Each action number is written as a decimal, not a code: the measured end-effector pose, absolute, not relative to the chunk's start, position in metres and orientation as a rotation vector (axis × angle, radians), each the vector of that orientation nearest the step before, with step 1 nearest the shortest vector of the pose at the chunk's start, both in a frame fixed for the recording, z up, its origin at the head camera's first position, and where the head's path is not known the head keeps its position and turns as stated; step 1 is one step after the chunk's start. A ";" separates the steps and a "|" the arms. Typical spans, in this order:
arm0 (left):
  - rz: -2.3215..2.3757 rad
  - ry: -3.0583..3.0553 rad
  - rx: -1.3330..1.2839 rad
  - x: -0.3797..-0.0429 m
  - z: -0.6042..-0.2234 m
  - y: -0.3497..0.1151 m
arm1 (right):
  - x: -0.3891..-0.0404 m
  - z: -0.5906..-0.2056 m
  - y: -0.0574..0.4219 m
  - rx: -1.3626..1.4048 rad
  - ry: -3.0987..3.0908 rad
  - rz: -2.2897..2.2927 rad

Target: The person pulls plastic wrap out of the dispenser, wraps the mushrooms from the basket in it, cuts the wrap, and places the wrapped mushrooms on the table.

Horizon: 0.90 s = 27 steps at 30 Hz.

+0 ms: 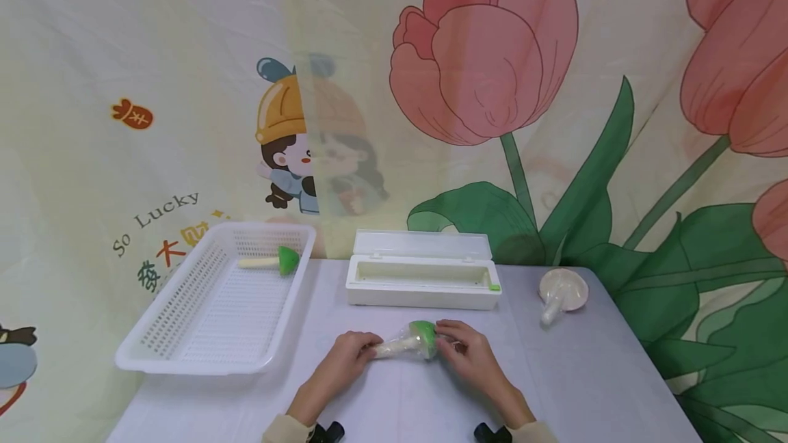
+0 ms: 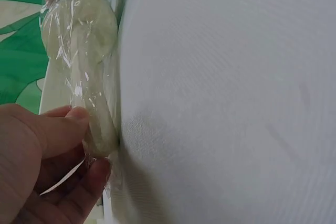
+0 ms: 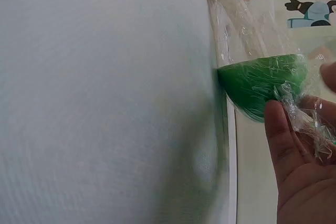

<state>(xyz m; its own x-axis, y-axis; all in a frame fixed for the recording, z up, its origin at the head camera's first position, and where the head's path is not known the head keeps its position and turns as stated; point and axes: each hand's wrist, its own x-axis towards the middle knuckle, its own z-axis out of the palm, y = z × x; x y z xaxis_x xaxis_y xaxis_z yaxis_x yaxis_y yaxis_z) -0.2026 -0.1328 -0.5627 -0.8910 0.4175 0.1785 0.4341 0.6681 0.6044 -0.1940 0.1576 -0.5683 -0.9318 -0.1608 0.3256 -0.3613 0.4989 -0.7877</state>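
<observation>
Film (image 3: 311,123) covers right-edge piece (image 1: 563,289) and held piece (image 1: 408,344); left hand (image 1: 345,359) pinches it, right hand (image 1: 470,354) touches unclosed; basket piece (image 1: 269,262) seems yet unwrapped.

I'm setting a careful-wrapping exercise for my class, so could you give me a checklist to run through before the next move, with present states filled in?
1. Left hand holding the handle of the green-capped piece: ok.
2. Right hand firmly gripping at the cap end: cannot tell; it touches there.
3. Film covering cap and handle: ok.
4. Film's loose end tucked in: not ok; it sticks out beyond the cap.
5. Second green-capped piece, in the basket, wrapped: not ok; no film shows on it.
6. White box clear of both hands: ok, behind them.
</observation>
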 end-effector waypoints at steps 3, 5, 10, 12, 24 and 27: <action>-1.049 -2.833 -0.650 -0.201 -0.563 -0.132 | -0.194 -0.568 0.156 0.463 -2.534 1.381; -1.007 -2.817 -0.601 -0.199 -0.565 -0.131 | -0.194 -0.568 0.155 0.458 -2.521 1.363; -0.970 -2.787 -0.417 -0.198 -0.569 -0.133 | -0.196 -0.567 0.152 0.375 -2.521 1.342; -1.027 -2.780 -0.386 -0.198 -0.570 -0.133 | -0.196 -0.566 0.151 0.356 -2.520 1.342; -1.120 -2.731 -0.331 -0.202 -0.569 -0.129 | -0.193 -0.559 0.158 0.435 -2.505 1.462; -1.117 -2.714 -0.343 -0.204 -0.569 -0.129 | -0.195 -0.558 0.161 0.468 -2.503 1.429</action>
<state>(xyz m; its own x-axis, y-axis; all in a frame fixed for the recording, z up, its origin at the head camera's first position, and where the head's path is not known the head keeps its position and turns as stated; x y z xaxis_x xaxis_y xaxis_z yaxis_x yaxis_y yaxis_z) -0.2041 -0.1289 -0.5693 -0.9558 0.1414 0.2576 0.2818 0.6897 0.6670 -0.1945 0.1608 -0.5583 -0.9247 -0.1636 0.3437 -0.3792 0.4761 -0.7934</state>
